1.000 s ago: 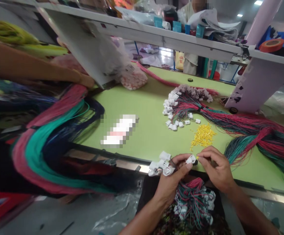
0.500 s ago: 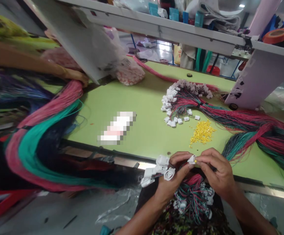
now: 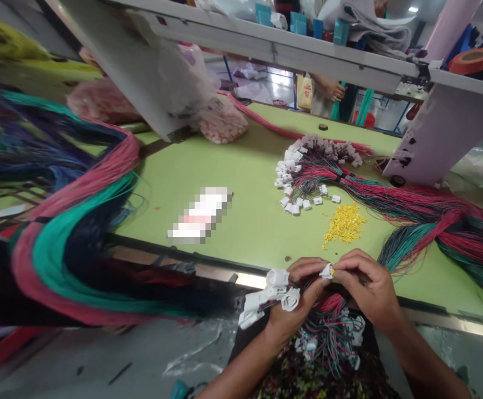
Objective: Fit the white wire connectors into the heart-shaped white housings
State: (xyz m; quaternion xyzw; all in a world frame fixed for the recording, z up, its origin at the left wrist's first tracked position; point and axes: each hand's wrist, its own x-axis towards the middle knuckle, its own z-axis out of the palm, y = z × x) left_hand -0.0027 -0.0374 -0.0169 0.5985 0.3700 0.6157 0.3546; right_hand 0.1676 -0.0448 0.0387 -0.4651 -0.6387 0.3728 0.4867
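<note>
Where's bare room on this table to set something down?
The green tabletop is bare between the blurred white rectangle and the white plastic connectors, back to the clear bag of pinkish pieces. The right is crowded with red-and-green wire bundles and small yellow pieces.

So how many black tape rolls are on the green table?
2: one roll beyond the white connectors, another roll by the foot of the right shelf support. Others may hide under the wires.

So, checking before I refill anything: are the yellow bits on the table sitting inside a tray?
No, the yellow bits lie in a loose heap directly on the green tabletop.
</note>
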